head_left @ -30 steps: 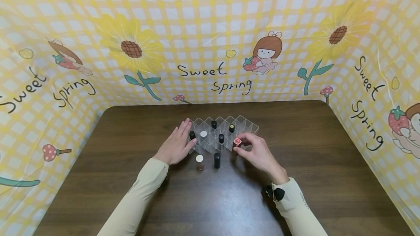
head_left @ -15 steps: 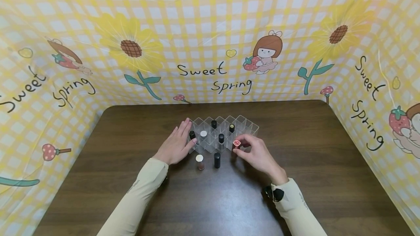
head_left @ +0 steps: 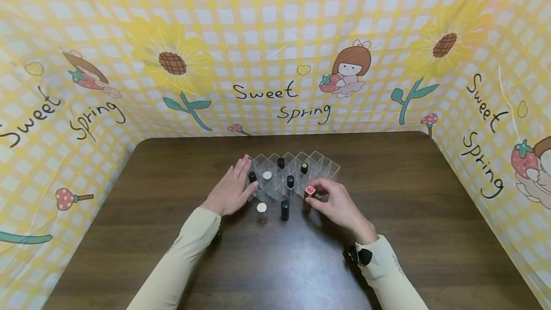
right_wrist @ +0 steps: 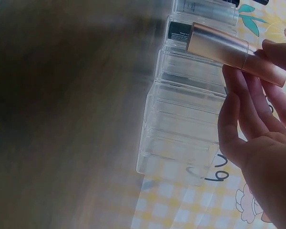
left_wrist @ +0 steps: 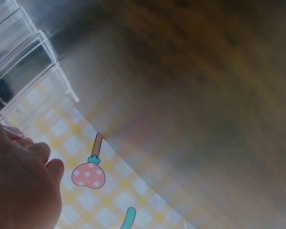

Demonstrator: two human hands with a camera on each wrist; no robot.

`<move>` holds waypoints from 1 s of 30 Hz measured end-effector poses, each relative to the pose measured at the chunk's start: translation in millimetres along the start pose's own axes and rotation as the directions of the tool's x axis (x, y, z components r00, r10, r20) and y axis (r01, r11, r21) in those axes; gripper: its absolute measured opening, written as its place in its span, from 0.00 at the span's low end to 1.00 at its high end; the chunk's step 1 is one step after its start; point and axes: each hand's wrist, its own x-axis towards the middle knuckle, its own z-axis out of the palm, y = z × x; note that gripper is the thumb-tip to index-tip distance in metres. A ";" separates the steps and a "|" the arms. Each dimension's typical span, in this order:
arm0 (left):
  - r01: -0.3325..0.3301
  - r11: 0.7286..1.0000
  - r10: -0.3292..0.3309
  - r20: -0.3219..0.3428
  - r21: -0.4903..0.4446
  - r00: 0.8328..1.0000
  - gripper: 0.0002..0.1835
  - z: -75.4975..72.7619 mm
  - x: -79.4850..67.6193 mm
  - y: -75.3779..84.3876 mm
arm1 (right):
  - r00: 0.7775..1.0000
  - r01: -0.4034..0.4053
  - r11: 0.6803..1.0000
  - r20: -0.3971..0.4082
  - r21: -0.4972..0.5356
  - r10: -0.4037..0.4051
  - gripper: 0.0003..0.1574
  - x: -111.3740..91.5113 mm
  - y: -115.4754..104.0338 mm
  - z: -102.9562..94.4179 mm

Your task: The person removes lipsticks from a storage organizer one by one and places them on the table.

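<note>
My right hand (head_left: pixel 340 204) pinches a lipstick (head_left: pixel 310 190) between thumb and fingers, just in front of the clear lipstick organizer (head_left: pixel 329 167). In the head view its end is reddish; the right wrist view shows a shiny rose-gold tube (right_wrist: pixel 218 45) overlapping the organizer's near side. My left hand (head_left: pixel 231 189) lies at the organizer's left end, fingers extended along its side and thumb over the front corner. Several tubes stand in the slots, among them a white-capped one (head_left: pixel 267 176) and a black-capped one (head_left: pixel 290 182).
On the brown table (head_left: pixel 258 271), a white-capped tube (head_left: pixel 262 213) and a black tube (head_left: pixel 285 210) stand upright in front of the organizer. Yellow checked cloth (head_left: pixel 267 51) rises behind the table and along both sides.
The right hand has brought the lipstick slightly down and left in the head view, toward the organizer's front edge. My left hand has stayed in place.
</note>
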 end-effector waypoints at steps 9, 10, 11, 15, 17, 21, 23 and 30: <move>0.000 1.000 0.000 0.000 0.003 1.000 0.39 0.1 0.4 -0.4 | 0.999 -0.026 0.999 0.029 -0.021 0.026 0.12 -1.4 -0.1 0.2; -0.001 1.000 0.001 -0.001 0.004 1.000 0.39 0.1 0.4 -0.5 | 0.999 -0.026 0.999 0.031 -0.022 0.026 0.12 -1.5 0.0 0.4; -0.001 1.000 0.001 -0.001 0.004 1.000 0.39 0.1 0.5 -0.6 | 0.999 -0.027 0.999 0.033 -0.023 0.028 0.12 -1.7 0.1 0.5; -0.001 1.000 0.001 0.000 0.005 1.000 0.40 0.2 0.7 -1.0 | 0.999 -0.024 0.999 0.039 -0.025 0.025 0.12 -2.4 0.7 1.1; 0.001 1.000 -0.001 0.003 0.003 1.000 0.40 0.0 0.4 -0.8 | 0.999 -0.019 0.999 0.041 -0.027 0.020 0.12 -3.0 1.2 1.5; 0.000 1.000 0.000 0.001 0.008 1.000 0.40 0.1 0.4 -0.7 | 0.999 -0.016 0.999 0.047 -0.032 0.018 0.12 -3.2 3.2 2.6; -0.002 1.000 0.002 -0.002 0.010 1.000 0.40 0.0 0.5 -0.6 | 0.999 -0.020 0.999 0.050 -0.033 0.021 0.12 -3.2 4.1 3.1; 0.000 1.000 0.000 0.001 0.009 1.000 0.40 0.4 1.1 -0.7 | 0.998 -0.016 1.000 0.066 -0.018 0.017 0.11 -3.6 4.2 3.9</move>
